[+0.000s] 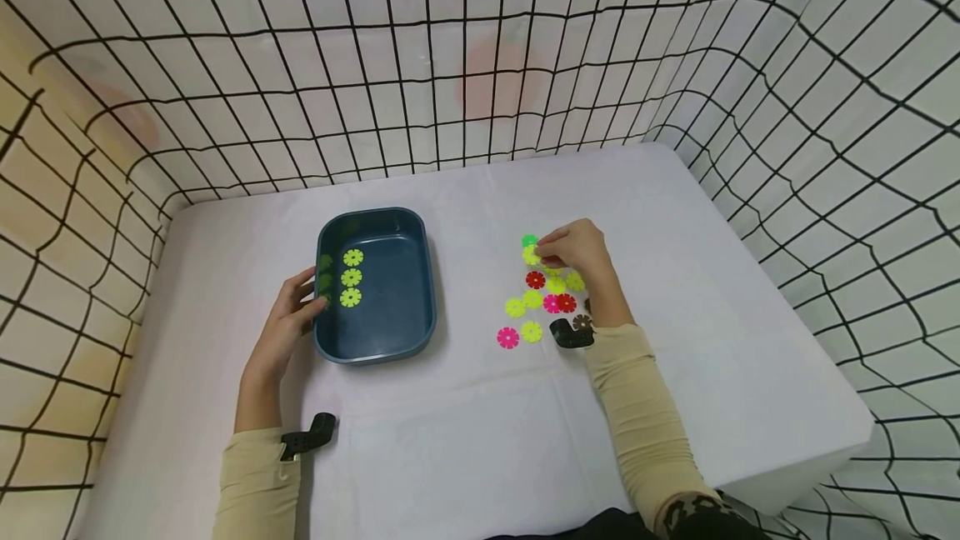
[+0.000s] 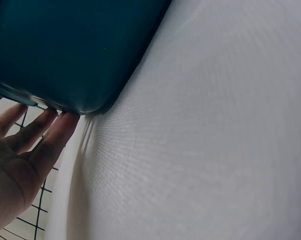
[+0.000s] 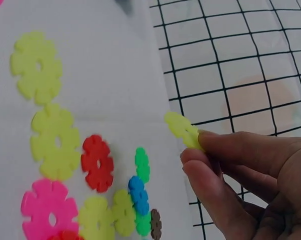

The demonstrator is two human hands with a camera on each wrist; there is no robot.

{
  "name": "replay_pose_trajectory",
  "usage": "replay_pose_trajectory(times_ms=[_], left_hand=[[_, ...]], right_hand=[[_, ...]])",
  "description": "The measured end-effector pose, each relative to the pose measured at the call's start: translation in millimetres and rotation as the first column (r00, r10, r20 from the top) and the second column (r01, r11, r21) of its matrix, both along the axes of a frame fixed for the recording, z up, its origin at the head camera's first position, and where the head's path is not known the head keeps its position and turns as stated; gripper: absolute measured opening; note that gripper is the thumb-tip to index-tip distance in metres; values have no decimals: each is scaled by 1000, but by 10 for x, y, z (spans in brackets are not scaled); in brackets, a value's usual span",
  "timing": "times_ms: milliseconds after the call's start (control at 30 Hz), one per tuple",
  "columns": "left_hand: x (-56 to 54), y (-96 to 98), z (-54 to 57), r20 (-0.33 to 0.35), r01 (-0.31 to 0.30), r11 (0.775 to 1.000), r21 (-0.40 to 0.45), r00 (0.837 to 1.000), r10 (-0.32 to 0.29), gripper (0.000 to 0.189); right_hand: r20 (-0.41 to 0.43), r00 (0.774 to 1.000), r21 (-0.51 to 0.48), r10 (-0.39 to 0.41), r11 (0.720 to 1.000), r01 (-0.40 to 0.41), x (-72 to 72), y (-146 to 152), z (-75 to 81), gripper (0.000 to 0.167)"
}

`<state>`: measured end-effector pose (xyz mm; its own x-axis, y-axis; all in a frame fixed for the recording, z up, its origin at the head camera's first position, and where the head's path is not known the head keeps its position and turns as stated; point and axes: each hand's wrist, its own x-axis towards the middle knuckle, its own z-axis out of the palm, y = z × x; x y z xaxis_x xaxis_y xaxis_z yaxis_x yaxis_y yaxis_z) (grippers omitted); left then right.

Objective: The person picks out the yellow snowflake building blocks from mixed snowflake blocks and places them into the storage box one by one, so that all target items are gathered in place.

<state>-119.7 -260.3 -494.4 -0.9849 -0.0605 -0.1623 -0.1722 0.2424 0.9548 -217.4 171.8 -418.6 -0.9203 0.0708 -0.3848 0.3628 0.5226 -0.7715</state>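
My left hand [image 1: 288, 315] holds the left wall of a dark blue tray [image 1: 397, 307], its thumb at the rim and its fingers against the outside. Inside the tray, three yellow notched flower-shaped discs [image 1: 352, 277] lie in a column near the left wall. On the right, my right hand [image 1: 581, 247] is above a loose spread of such discs. Between thumb and forefinger it pinches a yellow disc [image 3: 183, 131], tilted and off the cloth. Around it lie a red disc [image 1: 535, 280], a pink disc [image 1: 507, 337], a blue disc [image 3: 138, 195] and several yellow ones.
A white cloth [image 1: 465, 432] covers the table. Black wire mesh [image 1: 465, 48] stands along its back and sides. Each wrist wears a black camera mount, one [image 1: 309, 436] beside the left sleeve and one [image 1: 572, 333] close to the discs.
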Motion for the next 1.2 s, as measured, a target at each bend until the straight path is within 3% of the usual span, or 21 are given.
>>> replay_pose_trajectory(times_ms=[200, 467, 600, 733, 867, 1067, 1200], left_hand=[[53, 5, 64, 15, -10, 1000, -2, 1000, 10, 58], [83, 26, 179, 19, 6, 1000, -14, 1000, -6, 59], [68, 9, 151, 19, 5, 1000, -6, 1000, -5, 58], [15, -45, 24, 20, -6, 1000, 9, 1000, 6, 58], [-22, -57, -33, 16, -4, 1000, 15, 1000, 4, 59], [-40, -56, -36, 27, -18, 1000, 6, 999, 18, 57], [-21, -29, 42, 28, -7, 1000, 10, 1000, 7, 58]], right_hand=[[3, 999, -120, 43, 992, -43, -53, -157, 79, 27], [3, 996, -199, 88, 976, -86, -102, -459, 194, 27], [-7, 994, -230, 107, 968, -105, -106, -663, 263, 25], [-51, 987, -259, 151, 953, -159, -101, -910, 361, 24], [-91, 977, -284, 195, 935, -213, -100, -1158, 454, 22], [-96, 965, -303, 242, 917, -260, -122, -1454, 539, 19], [-87, 961, -305, 262, 911, -276, -122, -1594, 606, 19]])
